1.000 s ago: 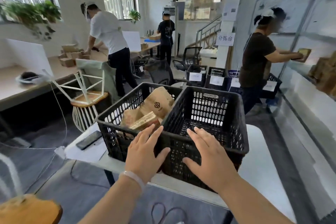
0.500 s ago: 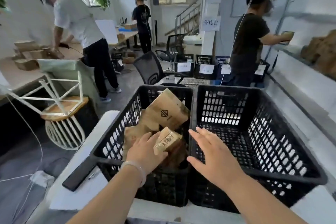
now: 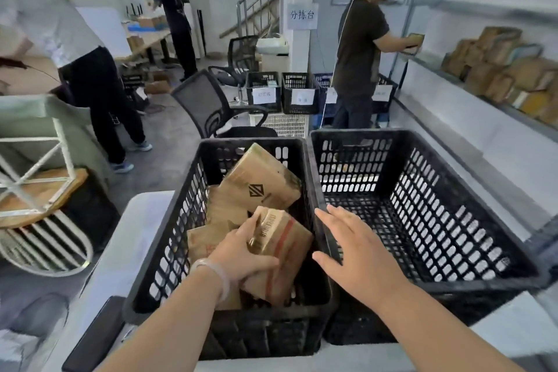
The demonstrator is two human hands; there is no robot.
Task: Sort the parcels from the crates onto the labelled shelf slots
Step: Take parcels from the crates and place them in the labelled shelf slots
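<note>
Small brown parcel (image 3: 279,248) with a red stripe and a printed code, lying tilted in the left crate (image 3: 169,251), on top of other brown parcels (image 3: 223,208). The left hand (image 3: 241,254) grips it from the near-left side; its fingers (image 3: 252,225) are curled over the parcel's upper edge and the thumb presses the near face. A pale band sits on that wrist. A larger parcel (image 3: 259,184) with a black diamond logo leans just behind it, against the crate's right wall.

The right hand (image 3: 359,257) is held over the rims where the two crates meet, fingers (image 3: 335,217) straight and spread, holding nothing; contact with the rim cannot be told. The right crate (image 3: 453,220) stands touching the left one and shows a bare mesh floor.

Both crates stand on a white counter (image 3: 129,235); a dark phone (image 3: 93,338) lies at its near-left edge.

At far right a shelf (image 3: 483,96) carries stacked brown boxes (image 3: 498,63). A person in a dark shirt (image 3: 359,48) stands at it, holding a box (image 3: 414,39). Behind stand small labelled crates (image 3: 262,90), a mesh office chair (image 3: 205,103) and a paper sign (image 3: 302,15) on a pillar.
</note>
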